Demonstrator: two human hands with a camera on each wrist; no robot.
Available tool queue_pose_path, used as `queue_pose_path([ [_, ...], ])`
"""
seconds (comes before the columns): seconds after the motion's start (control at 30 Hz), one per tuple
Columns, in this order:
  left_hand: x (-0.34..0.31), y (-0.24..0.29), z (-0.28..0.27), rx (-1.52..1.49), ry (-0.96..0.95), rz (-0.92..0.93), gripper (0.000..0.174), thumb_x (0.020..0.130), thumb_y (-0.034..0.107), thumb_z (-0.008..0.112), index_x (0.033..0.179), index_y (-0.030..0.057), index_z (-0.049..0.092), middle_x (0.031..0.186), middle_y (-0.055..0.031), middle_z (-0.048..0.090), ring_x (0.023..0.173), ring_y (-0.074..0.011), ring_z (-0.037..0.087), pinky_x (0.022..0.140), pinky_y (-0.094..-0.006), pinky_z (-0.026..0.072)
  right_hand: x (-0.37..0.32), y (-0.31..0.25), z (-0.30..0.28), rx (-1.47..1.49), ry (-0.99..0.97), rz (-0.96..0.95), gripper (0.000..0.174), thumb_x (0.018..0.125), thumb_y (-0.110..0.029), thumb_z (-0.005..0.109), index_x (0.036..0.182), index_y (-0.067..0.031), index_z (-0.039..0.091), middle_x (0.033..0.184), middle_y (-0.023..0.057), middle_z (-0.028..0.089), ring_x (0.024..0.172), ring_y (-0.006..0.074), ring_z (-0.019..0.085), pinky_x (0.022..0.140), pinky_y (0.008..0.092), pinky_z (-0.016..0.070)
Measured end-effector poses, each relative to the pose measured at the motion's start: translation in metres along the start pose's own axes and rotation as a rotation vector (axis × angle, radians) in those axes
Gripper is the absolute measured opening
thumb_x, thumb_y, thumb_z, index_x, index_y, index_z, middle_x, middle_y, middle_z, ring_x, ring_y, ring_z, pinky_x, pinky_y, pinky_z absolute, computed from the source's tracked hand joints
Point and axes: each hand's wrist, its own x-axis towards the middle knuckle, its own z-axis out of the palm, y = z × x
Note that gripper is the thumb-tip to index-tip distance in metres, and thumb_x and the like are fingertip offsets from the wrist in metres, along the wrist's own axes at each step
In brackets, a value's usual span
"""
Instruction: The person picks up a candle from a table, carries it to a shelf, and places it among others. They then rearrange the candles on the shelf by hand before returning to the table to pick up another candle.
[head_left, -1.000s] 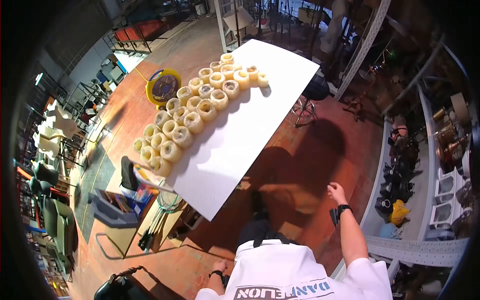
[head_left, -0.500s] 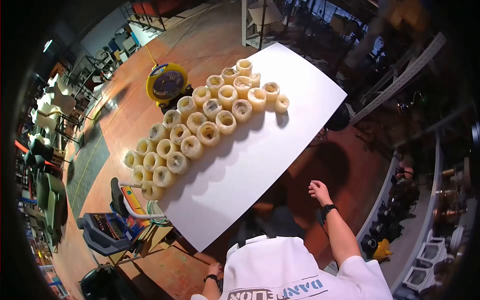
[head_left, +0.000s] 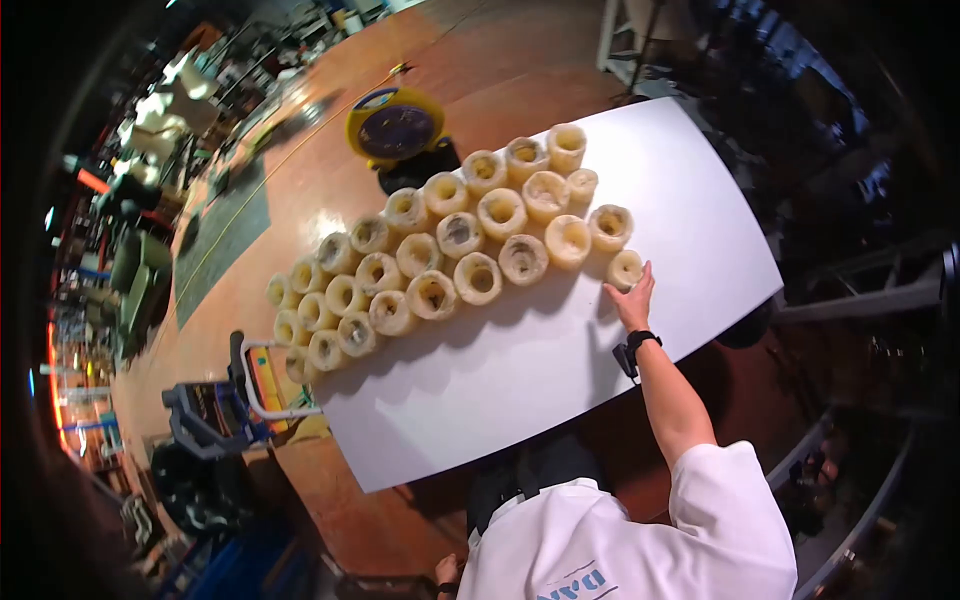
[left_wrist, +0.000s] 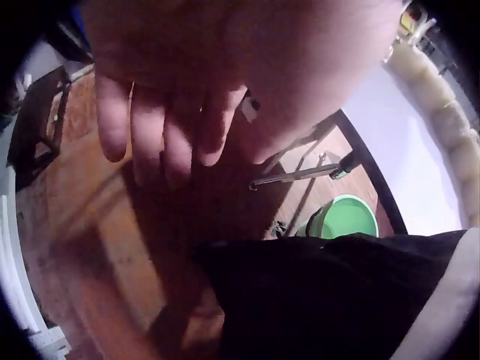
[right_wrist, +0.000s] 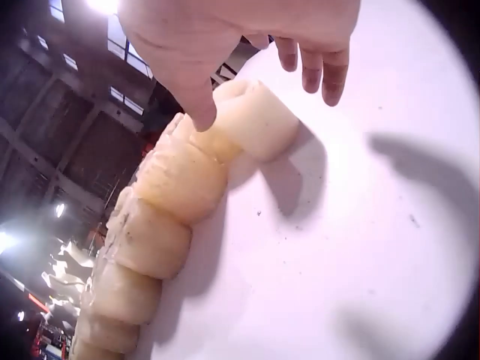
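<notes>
Rows of hollow cream wax-like cups [head_left: 478, 278] stand on a white table [head_left: 500, 370]. My right hand [head_left: 634, 300] is at the small cup [head_left: 625, 268] at the right end of the group, thumb on its near side and fingers on the far side. In the right wrist view, the right hand [right_wrist: 247, 37] spreads over that cup [right_wrist: 259, 124], fingers apart; whether it touches is unclear. My left hand [head_left: 447, 570] hangs low beside the body; in the left wrist view the left hand [left_wrist: 217, 82] has loose fingers and holds nothing.
Behind the table stands a yellow round device [head_left: 396, 128] on the floor. A cart with a grey handle [head_left: 250, 380] is near the left end. A green bucket [left_wrist: 349, 217] sits under the table, and metal shelving [head_left: 870, 300] is at the right.
The right hand has moved from beside the table up to the small end cup. The head view has turned and come nearer to the table. The left hand stays low.
</notes>
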Motion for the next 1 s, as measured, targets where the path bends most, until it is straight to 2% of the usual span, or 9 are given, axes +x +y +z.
queue_pose_path([
  [0.07,0.034,-0.105,-0.003,-0.064,-0.188,0.038,0.023,0.086,0.016,0.054,0.083,-0.0049,0.062,0.076,-0.0102,0.063,0.072,-0.0199,0.062,0.068,-0.0299,0.0503,0.016,0.011,0.017,-0.068,0.056,-0.085,0.101,0.060,-0.030,0.082,0.137,0.0009,0.023,0.131,0.0222,0.036,0.122,0.0363,0.036,0.103,0.0390,0.0325],
  [0.1,0.029,-0.136,-0.001,-0.353,-0.365,-0.006,0.024,0.086,0.020,0.053,0.083,-0.0021,0.063,0.076,-0.0093,0.064,0.071,-0.0191,0.062,0.067,-0.0309,0.0502,0.023,0.019,0.022,-0.053,0.030,-0.103,0.101,0.060,-0.030,0.082,0.137,0.0009,0.023,0.131,0.0222,0.036,0.122,0.0363,0.036,0.103,0.0390,0.0325],
  [0.17,0.020,-0.145,0.011,-0.390,-0.350,-0.001,0.024,0.086,0.020,0.053,0.083,-0.0018,0.063,0.076,-0.0092,0.063,0.071,-0.0191,0.062,0.067,-0.0310,0.0502,0.032,0.029,0.026,0.024,0.024,-0.030,0.095,0.060,-0.030,0.082,0.133,-0.0006,0.031,0.127,0.0185,0.044,0.116,0.0296,0.045,0.099,0.0356,0.0368],
  [0.3,-0.010,-0.199,0.052,-0.474,-0.349,-0.034,0.025,0.086,0.022,0.053,0.083,-0.0005,0.064,0.075,-0.0089,0.063,0.070,-0.0192,0.062,0.067,-0.0315,0.0500,0.020,0.015,0.011,0.050,-0.042,0.068,0.077,0.057,-0.028,0.083,0.120,-0.0032,0.045,0.114,0.0152,0.054,0.105,0.0304,0.053,0.092,0.0370,0.0413],
  [0.4,-0.033,-0.249,0.078,-0.597,-0.297,-0.045,0.025,0.086,0.023,0.052,0.084,0.0006,0.064,0.075,-0.0088,0.063,0.069,-0.0192,0.061,0.067,-0.0319,0.0499,-0.014,0.004,0.009,0.120,-0.116,-0.042,0.071,0.061,-0.027,0.080,0.119,-0.0030,0.047,0.110,0.0140,0.055,0.101,0.0285,0.054,0.090,0.0362,0.0419],
  [0.57,-0.050,-0.311,0.122,-0.835,-0.160,-0.059,0.026,0.086,0.025,0.052,0.084,0.0022,0.064,0.075,-0.0084,0.063,0.068,-0.0193,0.060,0.066,-0.0325,0.0496,-0.126,-0.055,0.008,0.005,-0.392,-0.189,0.074,0.064,-0.028,0.077,0.125,-0.0022,0.043,0.115,0.0162,0.055,0.105,0.0290,0.053,0.091,0.0354,0.0419],
  [0.87,-0.105,-0.487,0.144,-1.203,-0.013,-0.091,0.027,0.085,0.029,0.051,0.085,0.0053,0.064,0.075,-0.0079,0.062,0.066,-0.0194,0.059,0.065,-0.0336,0.0492,-0.393,-0.176,0.045,0.395,-0.964,-0.525,0.076,0.070,-0.021,0.077,0.131,0.0011,0.037,0.119,0.0152,0.049,0.111,0.0242,0.047,0.095,0.0354,0.0374],
  [0.93,-0.007,-0.442,0.092,-1.237,0.001,-0.124,0.027,0.085,0.030,0.050,0.085,0.0060,0.064,0.075,-0.0077,0.062,0.065,-0.0194,0.059,0.065,-0.0338,0.0491,-0.436,-0.201,0.050,0.420,-1.074,-0.559,0.076,0.070,-0.022,0.076,0.131,0.0020,0.036,0.120,0.0155,0.048,0.112,0.0240,0.045,0.096,0.0353,0.0367],
  [1.0,0.000,-0.442,0.074,-1.255,0.003,-0.133,0.028,0.085,0.030,0.050,0.085,0.0066,0.065,0.075,-0.0076,0.062,0.065,-0.0194,0.058,0.065,-0.0341,0.0490,-0.477,-0.230,0.059,0.459,-1.161,-0.586,0.076,0.071,-0.022,0.076,0.131,0.0029,0.036,0.122,0.0158,0.047,0.113,0.0238,0.044,0.096,0.0352,0.0359],
])
